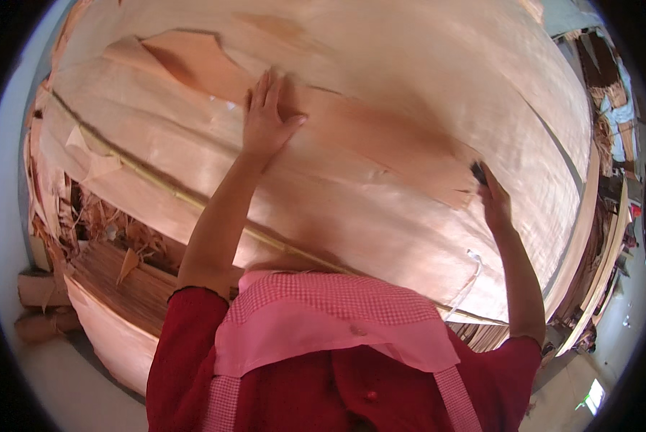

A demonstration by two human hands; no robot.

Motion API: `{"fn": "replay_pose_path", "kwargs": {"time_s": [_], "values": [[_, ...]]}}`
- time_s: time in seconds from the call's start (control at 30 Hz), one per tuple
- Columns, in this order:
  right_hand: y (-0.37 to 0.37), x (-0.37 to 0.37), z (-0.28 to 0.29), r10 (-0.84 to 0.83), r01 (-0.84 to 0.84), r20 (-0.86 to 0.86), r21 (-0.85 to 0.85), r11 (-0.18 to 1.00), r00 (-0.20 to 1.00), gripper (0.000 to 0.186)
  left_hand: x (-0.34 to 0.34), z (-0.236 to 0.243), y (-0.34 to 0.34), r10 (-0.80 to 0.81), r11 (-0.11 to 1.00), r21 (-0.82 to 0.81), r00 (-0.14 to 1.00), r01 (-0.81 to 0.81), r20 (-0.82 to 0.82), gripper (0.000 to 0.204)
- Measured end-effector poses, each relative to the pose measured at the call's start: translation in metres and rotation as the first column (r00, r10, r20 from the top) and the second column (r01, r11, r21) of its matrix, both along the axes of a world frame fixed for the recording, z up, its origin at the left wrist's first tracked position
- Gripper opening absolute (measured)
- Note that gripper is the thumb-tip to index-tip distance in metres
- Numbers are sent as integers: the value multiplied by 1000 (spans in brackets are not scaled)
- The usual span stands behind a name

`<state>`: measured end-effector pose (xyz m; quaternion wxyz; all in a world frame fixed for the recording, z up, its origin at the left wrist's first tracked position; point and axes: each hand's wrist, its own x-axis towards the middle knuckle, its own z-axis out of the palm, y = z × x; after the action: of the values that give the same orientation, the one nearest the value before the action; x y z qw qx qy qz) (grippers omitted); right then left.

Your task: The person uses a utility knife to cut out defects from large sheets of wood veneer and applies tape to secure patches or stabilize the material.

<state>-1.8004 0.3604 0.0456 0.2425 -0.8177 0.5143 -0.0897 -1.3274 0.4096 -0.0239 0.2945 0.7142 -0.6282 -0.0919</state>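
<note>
A large pale wood veneer sheet (pixel 409 237) spreads before me, with a darker reddish veneer strip (pixel 380 133) lying across it. My left hand (pixel 267 126) rests flat on the strip, left of its middle, with fingers stretched and thumb out to the side. At the strip's right end, my right hand (pixel 494 198) is closed around a small black object (pixel 478 173), which touches or nearly touches the ragged veneer edge. Its kind is mostly hidden by the fingers. Toward the far left, the strip's end (pixel 182 54) has an uneven, raised-looking edge.
A thin yellowish stick (pixel 150 176) runs along the near side of the sheet. A whitish loop of tape or cord (pixel 475 273) hangs near my right forearm. Stacked veneer (pixel 114 281) and torn scraps (pixel 121 219) lie at the left. More wood pieces (pixel 607 245) line the right side.
</note>
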Motion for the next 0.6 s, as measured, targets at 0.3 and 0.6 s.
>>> {"fn": "replay_pose_path", "kwargs": {"time_s": [0.3, 0.6], "values": [[-35, 312, -22, 473, -458, 106, -137, 878, 875, 32, -5, 12, 0, 103, 993, -50, 985, -111, -141, 100], [-45, 280, -24, 429, -443, -109, -199, 874, 897, 34, 3, 3, 3, -20, 1000, -15, 986, 22, 163, 81]]}}
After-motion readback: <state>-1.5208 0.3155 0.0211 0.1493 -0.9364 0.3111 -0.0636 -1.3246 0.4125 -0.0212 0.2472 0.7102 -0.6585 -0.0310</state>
